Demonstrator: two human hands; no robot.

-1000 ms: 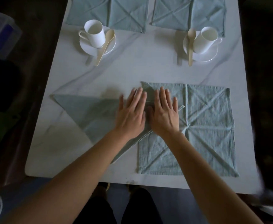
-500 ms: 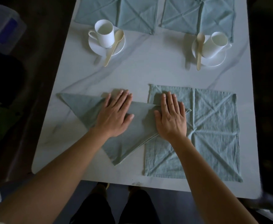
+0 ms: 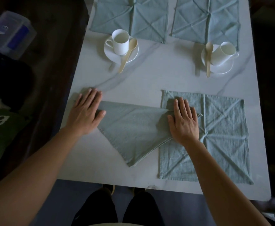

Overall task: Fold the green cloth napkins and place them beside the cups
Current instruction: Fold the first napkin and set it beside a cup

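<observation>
The left hand (image 3: 86, 111) lies spread and flat, fingers straight, on the left corner of the pale green cloth napkin folded into a triangle (image 3: 133, 128), close to the left edge of the white marble-veined worktop (image 3: 149, 79). The triangle's long folded edge runs across between the two hands and its point faces the person. The right hand (image 3: 184, 123) is flat as well, palm down, pressing the triangle's right corner where it overlaps the unfolded square green napkin (image 3: 223, 136) beneath.

The cloth looks thin, light and limp. It probably holds a crease only when pressed, and the layers would likely slide apart if lifted by a single point. The safest hold seems to be a pinch through all the layers at both ends of the long fold. The lower napkin may drag along with it, since cloth clings to cloth.

Farther back stand the left white cup on its saucer (image 3: 120, 42) and the right white cup on its saucer (image 3: 223, 53), well apart from the triangle.
</observation>
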